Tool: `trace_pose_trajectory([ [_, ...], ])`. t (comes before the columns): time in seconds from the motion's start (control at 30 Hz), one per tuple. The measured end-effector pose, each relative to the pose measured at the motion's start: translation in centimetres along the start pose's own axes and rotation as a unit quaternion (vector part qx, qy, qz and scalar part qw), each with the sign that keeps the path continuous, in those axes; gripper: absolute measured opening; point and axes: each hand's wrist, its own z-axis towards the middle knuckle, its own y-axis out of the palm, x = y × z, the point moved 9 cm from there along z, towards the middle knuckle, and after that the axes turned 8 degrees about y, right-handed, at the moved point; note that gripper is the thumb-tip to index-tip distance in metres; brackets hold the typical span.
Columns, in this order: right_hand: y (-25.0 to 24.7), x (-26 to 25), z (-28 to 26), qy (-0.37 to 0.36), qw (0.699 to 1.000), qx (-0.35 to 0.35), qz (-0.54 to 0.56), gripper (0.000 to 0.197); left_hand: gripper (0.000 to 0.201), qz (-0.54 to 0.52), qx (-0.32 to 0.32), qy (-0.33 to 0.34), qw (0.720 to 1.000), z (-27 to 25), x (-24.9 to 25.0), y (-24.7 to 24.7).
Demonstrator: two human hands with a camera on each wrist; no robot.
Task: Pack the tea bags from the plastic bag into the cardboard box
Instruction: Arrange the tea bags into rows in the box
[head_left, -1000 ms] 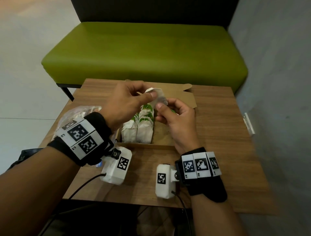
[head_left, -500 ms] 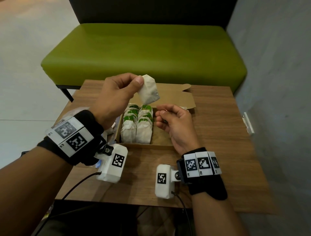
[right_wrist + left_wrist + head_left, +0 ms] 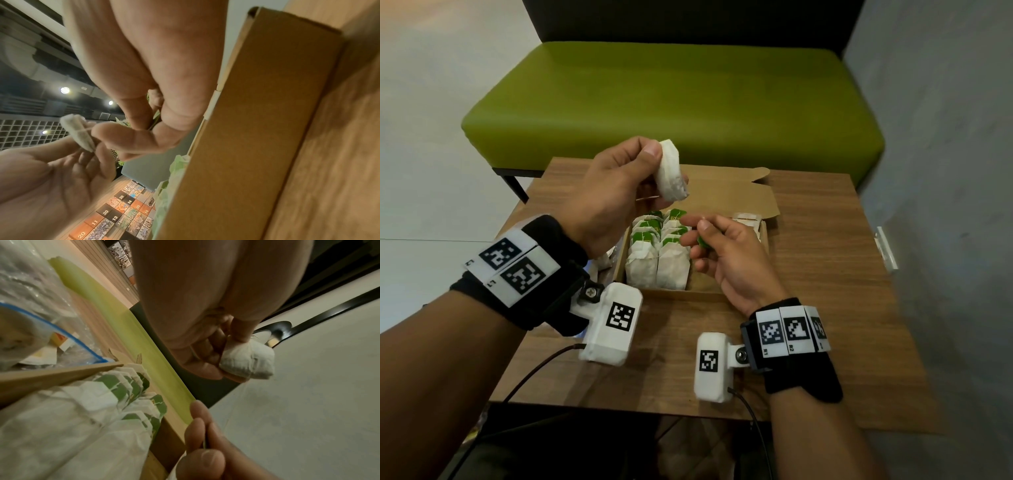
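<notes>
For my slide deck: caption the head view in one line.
Left hand lifts a tea bag above the box; right hand pinches its tag.

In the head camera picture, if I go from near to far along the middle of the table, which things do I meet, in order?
Bare front of the wooden table → rows of packed tea bags in the cardboard box → the box's open lid flap → green bench behind the table.

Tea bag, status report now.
Left hand pinches tea bag above cardboard box. Right hand pinches its green tag. Nothing in the way.
</notes>
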Motion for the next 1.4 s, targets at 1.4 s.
trace_pose_trajectory([
  [1.4, -2.3, -1.4, -0.3, -0.06, 0.988, 0.139, -0.006, 0.011, 0.017, 0.128, -0.044, -0.061, 0.989, -1.2, -4.1, 1.5],
])
